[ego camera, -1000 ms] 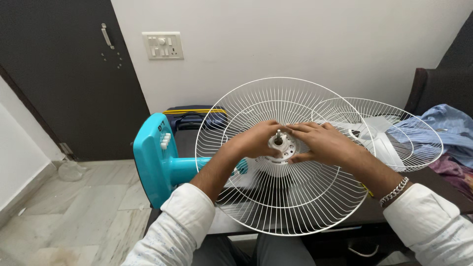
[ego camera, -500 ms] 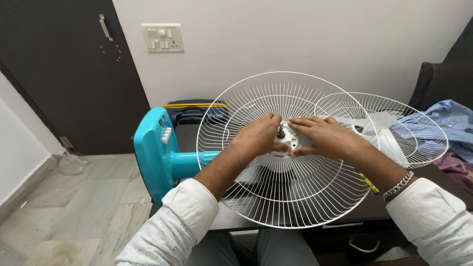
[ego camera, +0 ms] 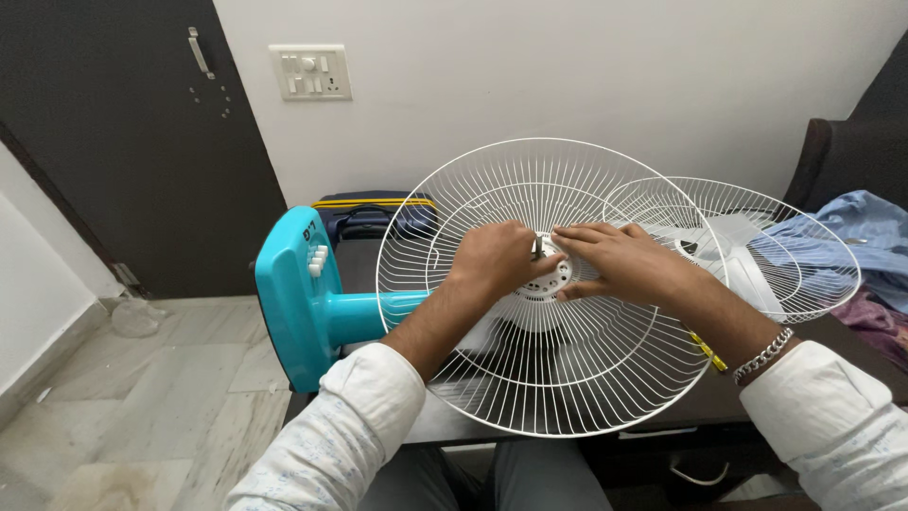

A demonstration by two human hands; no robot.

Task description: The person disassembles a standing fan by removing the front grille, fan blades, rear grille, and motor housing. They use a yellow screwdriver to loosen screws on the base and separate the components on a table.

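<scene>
Both hands sit at the hub of the white wire fan guard [ego camera: 544, 378]: left hand [ego camera: 497, 257] and right hand [ego camera: 619, 263] each pinch the white round hub piece [ego camera: 556, 277] between them, turquoise fan base [ego camera: 298, 298] left of the left hand.

The white wire fan guard [ego camera: 530, 378] is a round, dished grille of thin radial spokes and a few concentric rings, open side facing up toward the camera and tilted slightly. It sits over the fan's motor head on the dark table. At its centre lies a white plastic hub ring [ego camera: 553, 276] pierced with small holes, from which a short metal shaft [ego camera: 537, 248] stands up.
</scene>
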